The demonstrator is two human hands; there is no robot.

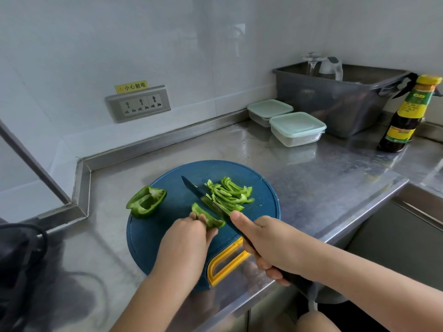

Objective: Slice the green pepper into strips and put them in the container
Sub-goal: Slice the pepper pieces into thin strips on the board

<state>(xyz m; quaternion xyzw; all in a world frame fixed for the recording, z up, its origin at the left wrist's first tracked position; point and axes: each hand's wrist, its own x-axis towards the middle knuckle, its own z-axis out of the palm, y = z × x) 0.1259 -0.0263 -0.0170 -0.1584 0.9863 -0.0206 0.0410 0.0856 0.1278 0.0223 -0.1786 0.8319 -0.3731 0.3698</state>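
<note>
Slicing is under way: the left hand (189,232) pins a pepper piece (208,218) on the cutting board (172,202) — fingertips seemingly tucked — while the right hand (268,245) grips the knife (206,202). Strips (230,194) lie beside the blade; half a pepper (146,204) waits, both containers (297,129) still lidded on the counter (323,178).

Knife (206,202) between pepper piece (210,219) and strips (230,194)

- Curved green pepper piece (208,218), pinned under left fingers (192,215).
- Thin green pepper strips (230,194), heaped just right of them.
- Hollow green pepper half (146,202), lying to their left.
- Mint-lidded clear plastic containers (297,129), closed, far beyond.
</note>
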